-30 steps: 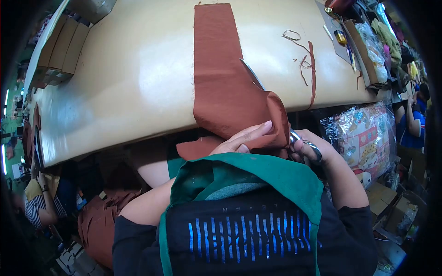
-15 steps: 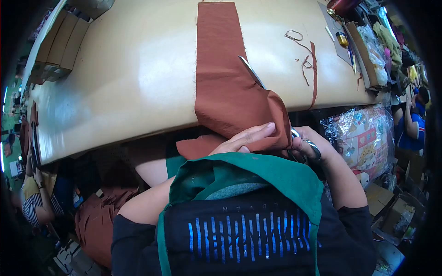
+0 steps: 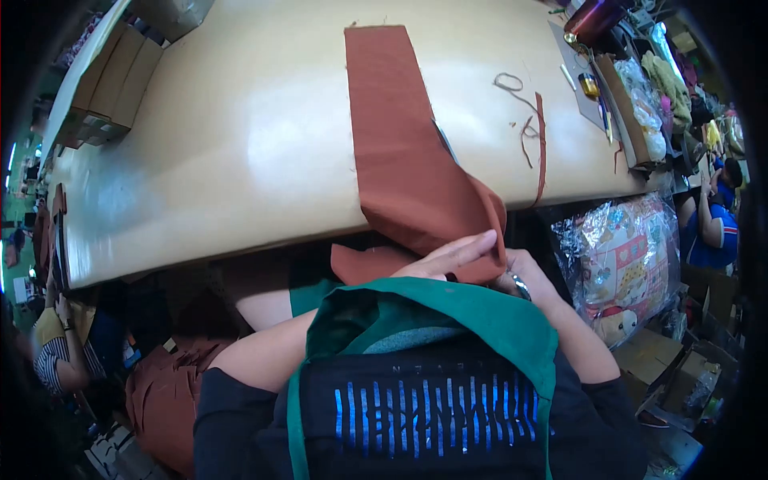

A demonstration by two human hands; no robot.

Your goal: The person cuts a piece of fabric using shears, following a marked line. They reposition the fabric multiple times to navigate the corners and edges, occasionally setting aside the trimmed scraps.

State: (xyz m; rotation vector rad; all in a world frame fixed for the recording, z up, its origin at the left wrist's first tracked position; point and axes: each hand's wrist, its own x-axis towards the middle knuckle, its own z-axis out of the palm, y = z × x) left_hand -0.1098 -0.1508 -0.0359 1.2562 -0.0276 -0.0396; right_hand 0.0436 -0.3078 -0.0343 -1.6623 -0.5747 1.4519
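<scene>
A long strip of rust-brown cloth (image 3: pixel 392 120) lies over the table's front edge, its near end bunched up in front of my body. My left hand (image 3: pixel 458 256) has its straight fingers laid across this bunched end and appears to hold it; its thumb is hidden. At the right side of the cloth, my right hand (image 3: pixel 528 280) is closed around the metal handles of a pair of scissors. A narrow part of the scissors' blade (image 3: pixel 445 141) shows along the right edge of the strip, while the rest lies under the cloth.
Right of the strip lie a thin cloth offcut (image 3: pixel 541 148) and loose thread (image 3: pixel 508 82). A plastic-wrapped patterned bundle (image 3: pixel 628 260) is beside my right arm. Cardboard boxes (image 3: pixel 112 84) stand at the table's left. Co-workers are at both sides; brown cloth (image 3: pixel 164 400) is piled low left.
Less of the scissor blade shows beyond the cloth now. The cloth's near end and both hands sit slightly lower in view, and the right hand has moved a little left.
</scene>
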